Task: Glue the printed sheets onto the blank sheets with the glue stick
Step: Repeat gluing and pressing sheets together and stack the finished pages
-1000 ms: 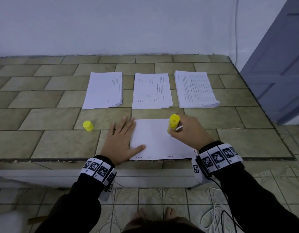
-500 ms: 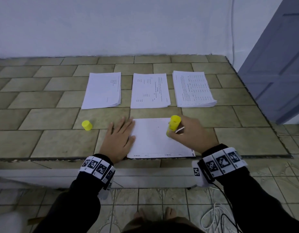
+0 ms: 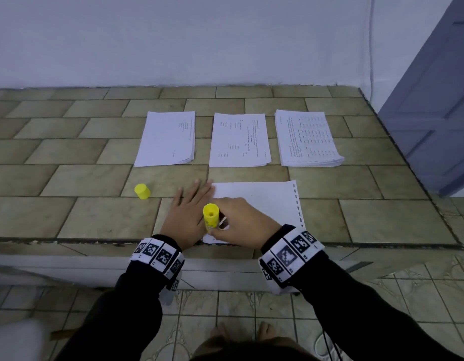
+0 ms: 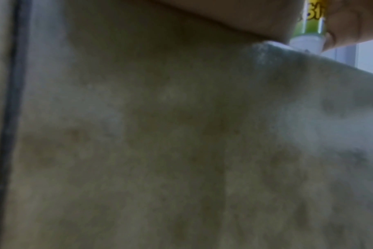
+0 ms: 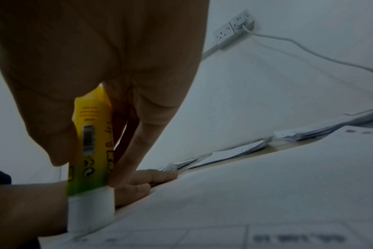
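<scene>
Where it lies: tiled counter (image 3: 95, 222), sheet (image 3: 259, 196) at its near edge.
Stacks: three paper stacks (image 3: 240, 139) behind the sheet.
Left hand (image 3: 185, 214): flat, fingers straight, pressing the sheet's left edge.
Right hand (image 3: 241, 221): grasping the glue stick (image 3: 210, 216) upright, tip on the sheet's near-left corner.
Cap (image 3: 142, 191): yellow, left of the hands.

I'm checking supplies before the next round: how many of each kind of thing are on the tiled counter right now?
Paper stacks: 3
Single sheet being glued: 1
Glue stick, held by the right hand: 1
Yellow cap: 1
Total: 6
</scene>
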The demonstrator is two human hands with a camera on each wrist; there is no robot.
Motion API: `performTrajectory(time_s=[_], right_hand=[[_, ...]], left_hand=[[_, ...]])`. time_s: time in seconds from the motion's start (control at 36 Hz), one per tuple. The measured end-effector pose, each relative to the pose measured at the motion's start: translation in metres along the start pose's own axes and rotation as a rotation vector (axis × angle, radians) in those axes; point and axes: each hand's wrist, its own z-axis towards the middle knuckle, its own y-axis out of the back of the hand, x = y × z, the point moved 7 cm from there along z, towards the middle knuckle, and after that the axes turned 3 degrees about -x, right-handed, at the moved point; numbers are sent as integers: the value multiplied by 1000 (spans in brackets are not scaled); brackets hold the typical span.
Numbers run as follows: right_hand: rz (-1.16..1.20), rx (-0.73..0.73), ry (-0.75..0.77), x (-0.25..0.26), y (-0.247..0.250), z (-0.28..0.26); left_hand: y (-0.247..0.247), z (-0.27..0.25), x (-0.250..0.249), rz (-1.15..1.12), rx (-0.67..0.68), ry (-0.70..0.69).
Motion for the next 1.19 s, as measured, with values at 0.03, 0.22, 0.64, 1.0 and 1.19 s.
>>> performTrajectory(time_s=[0.03,0.22,0.64,1.0,1.19], right_hand=[[-7,2,-2,-1,1,-1],[-3,-10,-84,-28,21,-21],[82,-105,-210,-78,92,-80],[100,-119,-212,-61,80,-59],[123,-43,-63,-18,37,-24]], left_hand=[[0,0,1,-5,-2,8],[5,0,-4,-7,8,59],[3,1,-1,-25,22,99],[7,-2,-4,-115,-29,110],[7,-1,-4,-127,-43,103]])
